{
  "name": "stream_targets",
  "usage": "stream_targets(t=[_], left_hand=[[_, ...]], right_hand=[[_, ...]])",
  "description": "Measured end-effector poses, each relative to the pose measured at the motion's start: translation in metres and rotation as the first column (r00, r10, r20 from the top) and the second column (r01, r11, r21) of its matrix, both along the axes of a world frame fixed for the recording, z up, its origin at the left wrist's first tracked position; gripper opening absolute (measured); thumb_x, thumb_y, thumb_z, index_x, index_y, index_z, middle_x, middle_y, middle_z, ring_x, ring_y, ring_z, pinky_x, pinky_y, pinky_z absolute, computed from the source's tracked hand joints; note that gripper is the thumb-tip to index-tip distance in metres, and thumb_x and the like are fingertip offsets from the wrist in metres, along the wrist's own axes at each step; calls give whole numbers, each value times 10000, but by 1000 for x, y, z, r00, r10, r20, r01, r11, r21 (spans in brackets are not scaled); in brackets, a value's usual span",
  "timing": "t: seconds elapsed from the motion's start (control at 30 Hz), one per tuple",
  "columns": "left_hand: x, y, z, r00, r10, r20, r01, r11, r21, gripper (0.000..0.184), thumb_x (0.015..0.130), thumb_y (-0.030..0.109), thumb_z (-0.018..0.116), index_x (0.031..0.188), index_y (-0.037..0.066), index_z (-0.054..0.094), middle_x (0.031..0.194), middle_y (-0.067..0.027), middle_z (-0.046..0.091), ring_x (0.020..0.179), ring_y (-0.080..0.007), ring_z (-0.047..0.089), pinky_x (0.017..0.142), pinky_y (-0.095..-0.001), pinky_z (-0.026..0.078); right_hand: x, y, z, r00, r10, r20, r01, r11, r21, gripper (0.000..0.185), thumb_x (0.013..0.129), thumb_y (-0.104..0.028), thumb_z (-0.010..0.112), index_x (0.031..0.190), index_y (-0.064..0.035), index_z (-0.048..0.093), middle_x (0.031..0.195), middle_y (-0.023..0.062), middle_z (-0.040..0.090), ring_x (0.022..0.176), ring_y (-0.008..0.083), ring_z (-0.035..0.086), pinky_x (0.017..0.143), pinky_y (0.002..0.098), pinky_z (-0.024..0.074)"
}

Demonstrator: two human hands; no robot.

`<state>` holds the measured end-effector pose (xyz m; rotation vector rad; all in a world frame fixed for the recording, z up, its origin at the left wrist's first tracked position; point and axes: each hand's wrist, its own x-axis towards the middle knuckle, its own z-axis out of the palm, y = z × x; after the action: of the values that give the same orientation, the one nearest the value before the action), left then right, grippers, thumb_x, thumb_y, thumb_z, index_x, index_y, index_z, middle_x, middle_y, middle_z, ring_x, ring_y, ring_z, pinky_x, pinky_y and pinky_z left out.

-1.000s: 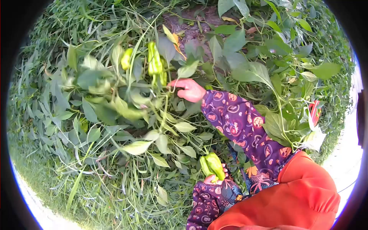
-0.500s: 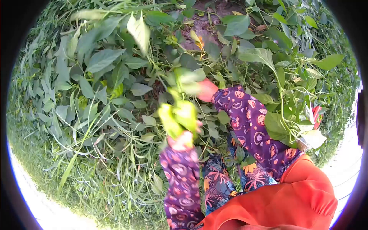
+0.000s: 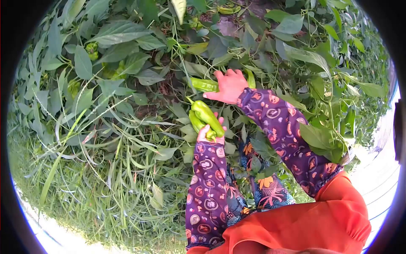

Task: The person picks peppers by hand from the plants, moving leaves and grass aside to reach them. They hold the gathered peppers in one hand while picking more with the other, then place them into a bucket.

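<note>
Two light green peppers (image 3: 205, 116) lie in my left hand (image 3: 212, 134), its fingers wrapped round their lower ends. Just above, my right hand (image 3: 230, 88) is closed over the end of another green pepper (image 3: 203, 84), which sticks out to the left between thumb and fingers. The palm side of this hand is hidden. A further green pepper (image 3: 251, 79) shows at the right edge of the right hand, partly covered by it. Leaves and thin stems surround both hands.
Dense pepper plants (image 3: 122, 38) spread across the top, with a wrinkled green pepper (image 3: 91, 50) at the upper left and another pepper (image 3: 228, 10) near a patch of soil. Long grass (image 3: 127, 203) covers the lower left. Large leaves (image 3: 319, 137) hang beside my right sleeve.
My left hand has come up and left with its peppers, closer to my right hand. My right hand has shifted slightly right and now has a pepper in it. The branch near it has moved away.
</note>
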<state>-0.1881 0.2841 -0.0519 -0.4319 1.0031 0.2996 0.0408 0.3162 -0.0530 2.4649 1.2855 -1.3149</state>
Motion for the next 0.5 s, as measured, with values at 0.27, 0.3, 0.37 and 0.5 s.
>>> stream_targets(t=[0.27,0.3,0.37,0.5], left_hand=[[8,-18,2,984,115,-138,-136,979,-152,336,798,137,573,1132,111,560,1010,-71,638,939,-258,609,789,-468,478],[8,-19,2,976,129,-173,-163,966,-198,295,791,128,581,1085,113,589,965,-59,650,911,-245,618,785,-458,480],[9,-21,6,973,140,-182,-177,963,-202,241,776,114,602,1017,115,613,945,-36,657,891,-227,626,795,-445,488],[2,-23,4,951,190,-242,-243,946,-213,412,812,87,542,1221,110,498,1090,-83,617,1001,-302,599,814,-499,478]], right_hand=[[-62,52,-37,844,482,234,-486,873,-44,201,777,-155,550,953,-100,630,945,49,583,955,208,545,771,343,402],[-66,50,-44,858,468,213,-495,864,93,207,761,-157,564,944,-85,628,940,74,581,946,224,550,738,352,446],[-73,46,-55,888,457,51,-460,880,117,181,771,-145,548,912,-86,645,960,76,593,951,242,555,730,352,474],[-72,50,-78,972,170,-162,-205,950,-235,426,692,-145,630,1096,-53,531,1009,146,608,993,284,580,826,358,494]])
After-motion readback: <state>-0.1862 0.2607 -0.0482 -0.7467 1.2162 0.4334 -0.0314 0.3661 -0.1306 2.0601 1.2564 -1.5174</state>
